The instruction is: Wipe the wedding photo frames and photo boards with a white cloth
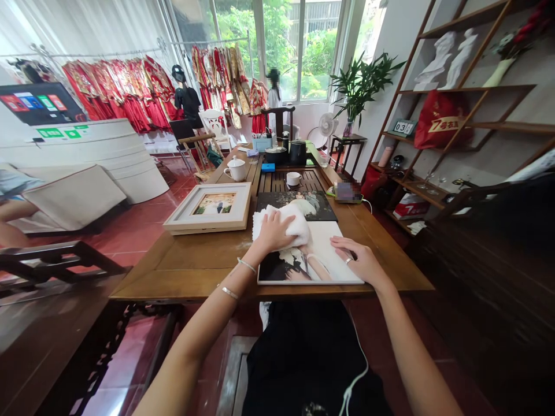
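Observation:
An open photo album [323, 264] lies on the wooden table in front of me, its far page dark with a pale figure and its near page showing part of a portrait. My left hand [276, 231] grips a bunched white cloth [299, 222] and presses it onto the album near the fold. My right hand [359, 261], with a ring on one finger, rests with fingers stretched out on the right edge of the near page. Left of the album sits a pale wooden picture frame [184, 215] holding a small photo.
Beyond the album are a white cup [293, 178], a lidded white mug [235, 169], a blue box [267, 167], a slatted tea tray [271, 182] and a black kettle [298, 151]. A phone with a cable [367, 203] lies at the right. Two people are near the clothes racks.

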A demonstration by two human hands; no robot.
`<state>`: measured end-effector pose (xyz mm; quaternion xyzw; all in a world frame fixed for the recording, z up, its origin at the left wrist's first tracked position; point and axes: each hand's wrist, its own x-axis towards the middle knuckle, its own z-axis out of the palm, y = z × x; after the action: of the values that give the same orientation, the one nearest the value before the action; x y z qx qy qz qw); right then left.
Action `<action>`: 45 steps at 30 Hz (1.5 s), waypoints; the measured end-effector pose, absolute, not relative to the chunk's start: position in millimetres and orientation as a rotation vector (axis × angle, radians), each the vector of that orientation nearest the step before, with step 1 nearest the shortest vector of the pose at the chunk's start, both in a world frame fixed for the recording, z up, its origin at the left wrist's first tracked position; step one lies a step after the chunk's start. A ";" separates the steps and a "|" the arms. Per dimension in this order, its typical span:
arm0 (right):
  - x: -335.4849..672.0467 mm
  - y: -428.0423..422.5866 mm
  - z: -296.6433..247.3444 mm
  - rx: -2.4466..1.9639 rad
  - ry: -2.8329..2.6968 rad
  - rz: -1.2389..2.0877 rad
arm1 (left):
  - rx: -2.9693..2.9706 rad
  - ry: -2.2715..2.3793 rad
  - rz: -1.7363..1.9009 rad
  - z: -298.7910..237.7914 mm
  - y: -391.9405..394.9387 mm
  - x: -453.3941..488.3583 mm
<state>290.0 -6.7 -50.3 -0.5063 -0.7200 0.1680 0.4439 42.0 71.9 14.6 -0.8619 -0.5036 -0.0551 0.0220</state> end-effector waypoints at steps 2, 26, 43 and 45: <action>289.7 -6.3 -50.0 -1.252 -1.782 0.411 | -2.648 -1.567 -0.182 12.8 73.9 43.5; 289.2 -5.3 -51.1 -1.251 -1.785 0.397 | -2.732 -1.530 -0.165 6.8 -45.8 45.5; 289.8 -5.2 -50.6 -1.270 -1.794 0.381 | -2.637 -1.497 -0.207 5.5 61.9 88.4; 289.4 -4.6 -50.5 -1.267 -1.795 0.376 | -2.649 -1.488 -0.196 6.2 50.8 88.4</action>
<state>289.4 -4.6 -50.5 -0.5102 -0.7228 0.1515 0.4408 88.4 50.8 6.2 -0.8690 -0.4882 -0.0642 0.0487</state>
